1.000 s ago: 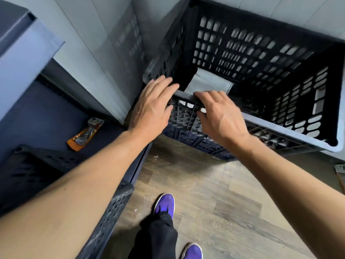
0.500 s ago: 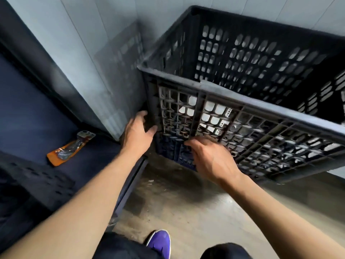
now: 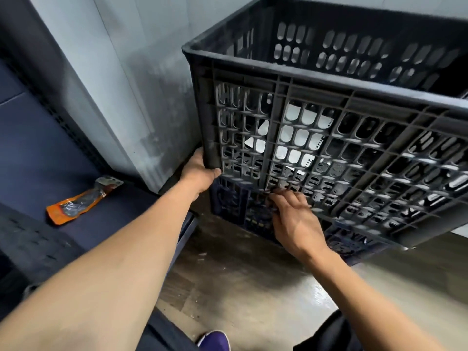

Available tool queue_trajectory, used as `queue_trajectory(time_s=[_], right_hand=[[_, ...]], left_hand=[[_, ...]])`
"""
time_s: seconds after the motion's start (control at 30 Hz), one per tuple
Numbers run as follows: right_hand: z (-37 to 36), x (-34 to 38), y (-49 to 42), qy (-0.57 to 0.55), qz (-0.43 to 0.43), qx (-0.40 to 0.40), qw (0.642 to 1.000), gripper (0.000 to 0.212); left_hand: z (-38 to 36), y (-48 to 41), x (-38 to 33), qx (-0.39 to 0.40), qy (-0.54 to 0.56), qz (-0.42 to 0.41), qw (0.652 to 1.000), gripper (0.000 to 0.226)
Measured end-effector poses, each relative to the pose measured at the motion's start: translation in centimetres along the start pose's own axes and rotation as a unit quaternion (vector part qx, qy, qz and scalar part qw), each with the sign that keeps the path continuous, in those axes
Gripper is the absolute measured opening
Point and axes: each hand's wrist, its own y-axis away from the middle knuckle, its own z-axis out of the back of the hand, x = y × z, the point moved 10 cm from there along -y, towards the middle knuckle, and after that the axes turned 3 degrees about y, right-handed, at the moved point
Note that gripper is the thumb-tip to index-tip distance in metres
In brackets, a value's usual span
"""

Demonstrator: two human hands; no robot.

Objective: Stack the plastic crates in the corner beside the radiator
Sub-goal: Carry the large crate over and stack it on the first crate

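Observation:
A large black slotted plastic crate stands in the tiled corner on top of a darker blue crate, of which only the front wall shows beneath it. My left hand grips the upper crate's lower left corner post. My right hand has its fingers hooked under the bottom front edge of the upper crate. White paper shows through the slots inside the upper crate.
A dark blue shelf unit runs along the left, with an orange packet lying on it and another dark perforated crate at the lower left. Grey wall panels close the corner. My purple shoe stands on the wood-look floor.
My view has dropped lower and closer to the crate. Both hands slid down from its top rim to its bottom edge, the left onto the corner post, the right under the front.

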Motion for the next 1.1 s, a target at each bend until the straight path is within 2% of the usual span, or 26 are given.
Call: queue_trajectory(time_s=[0.13,0.33,0.43,0.6,0.67,0.77,0.87,0.93,1.1], right_hand=[[0.0,-0.7,0.5,-0.017,0.005,-0.022,1.0,0.051],[-0.7,-0.1,0.4,0.031,-0.003,-0.01,0.999,0.058],[-0.7,-0.3,0.1,0.056,-0.003,-0.004,0.998,0.063],[-1.5,0.3,0.4,0.101,-0.008,0.015,0.995,0.072],[-1.8,0.5,0.9,0.096,-0.012,0.018,0.995,0.075],[-2.0,0.6,1.2,0.098,-0.011,0.021,0.995,0.078],[-2.2,0.5,1.4,0.09,-0.014,0.022,0.996,0.078],[-2.2,0.4,1.4,0.088,-0.017,0.024,0.996,0.077],[-1.9,0.3,0.6,0.086,-0.011,0.038,0.996,0.074]], left_hand=[[0.3,-1.9,0.7,-0.068,-0.05,-0.002,0.996,0.034],[0.5,-1.8,0.0,-0.121,-0.113,-0.017,0.986,0.043],[0.1,-2.4,0.7,-0.108,-0.115,0.028,0.987,0.044],[-1.1,-3.8,3.1,-0.067,-0.021,0.077,0.995,0.045],[-1.4,-3.4,3.2,-0.05,0.052,0.102,0.992,0.048],[-2.2,-1.5,3.4,-0.054,0.229,0.164,0.958,0.053],[-2.8,-0.1,4.4,-0.078,0.329,0.207,0.918,0.053],[-2.9,0.3,4.4,-0.071,0.365,0.205,0.905,0.056],[-3.0,-0.1,4.6,-0.026,0.38,0.165,0.91,0.062]])
